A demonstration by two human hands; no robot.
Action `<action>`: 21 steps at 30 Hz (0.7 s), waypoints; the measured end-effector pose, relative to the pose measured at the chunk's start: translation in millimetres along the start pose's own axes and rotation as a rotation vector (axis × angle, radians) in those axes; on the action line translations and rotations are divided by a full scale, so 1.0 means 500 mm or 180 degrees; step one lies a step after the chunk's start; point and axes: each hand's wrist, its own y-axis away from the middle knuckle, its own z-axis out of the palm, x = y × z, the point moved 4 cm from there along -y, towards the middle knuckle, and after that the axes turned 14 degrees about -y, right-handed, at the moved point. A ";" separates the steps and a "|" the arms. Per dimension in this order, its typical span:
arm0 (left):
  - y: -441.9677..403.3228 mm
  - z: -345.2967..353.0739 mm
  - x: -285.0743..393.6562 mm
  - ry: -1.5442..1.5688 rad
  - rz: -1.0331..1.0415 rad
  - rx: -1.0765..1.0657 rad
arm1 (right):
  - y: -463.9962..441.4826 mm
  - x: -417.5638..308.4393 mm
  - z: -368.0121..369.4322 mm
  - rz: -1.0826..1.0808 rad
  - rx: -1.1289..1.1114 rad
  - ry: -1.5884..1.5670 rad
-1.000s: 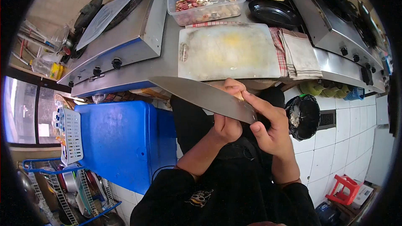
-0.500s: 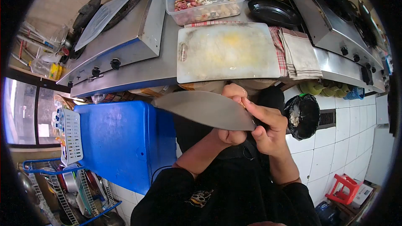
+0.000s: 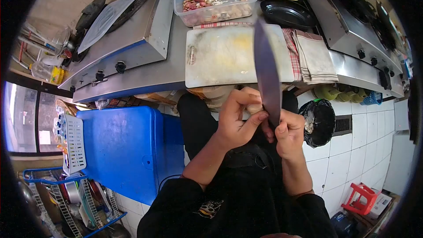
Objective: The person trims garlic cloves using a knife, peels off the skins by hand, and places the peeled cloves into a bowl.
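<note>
Knife partly hides the cutting board's front edge.

Premises: kitchen. Evidence: steel stoves beyond the fingers, left and right; between them, a tabletop carrying a cutting board; dish rack far left.

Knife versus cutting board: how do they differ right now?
The knife has a dark, narrow, pointed blade; the cutting board is whitish, broad and roughly rectangular, with a yellowish stain. The knife is held raised in the right hand; the cutting board lies flat at the counter's front edge.
</note>
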 end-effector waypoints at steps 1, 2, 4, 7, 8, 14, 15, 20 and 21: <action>0.006 0.001 0.001 0.0002 -0.0013 -0.0002 | 0.002 -0.001 0.003 0.0009 0.0009 -0.0002; 0.012 0.000 0.006 0.0040 -0.0041 0.0078 | 0.003 0.003 0.008 0.0217 0.0029 -0.0361; 0.013 -0.003 0.010 0.0072 -0.0059 0.0162 | 0.005 0.008 0.012 0.0419 0.0038 -0.0720; 0.013 -0.006 0.007 0.0228 -0.0054 0.0271 | 0.010 0.014 0.014 0.0672 0.0331 -0.1238; 0.013 -0.005 0.003 0.0194 -0.0112 0.0218 | 0.009 0.011 0.018 0.0677 0.0338 -0.1236; 0.017 -0.004 -0.008 -0.0052 -0.0259 0.0234 | 0.009 0.014 0.013 0.0765 0.0493 -0.0920; 0.021 -0.006 -0.014 0.0116 -0.0455 0.0373 | 0.010 0.015 0.014 0.0873 0.0548 -0.1132; 0.021 -0.002 -0.035 0.1257 -0.0914 0.0476 | 0.013 0.025 0.018 0.1099 0.0688 -0.1753; 0.021 0.000 -0.038 0.1230 -0.0779 0.0418 | 0.013 0.026 0.018 0.1065 0.0801 -0.1683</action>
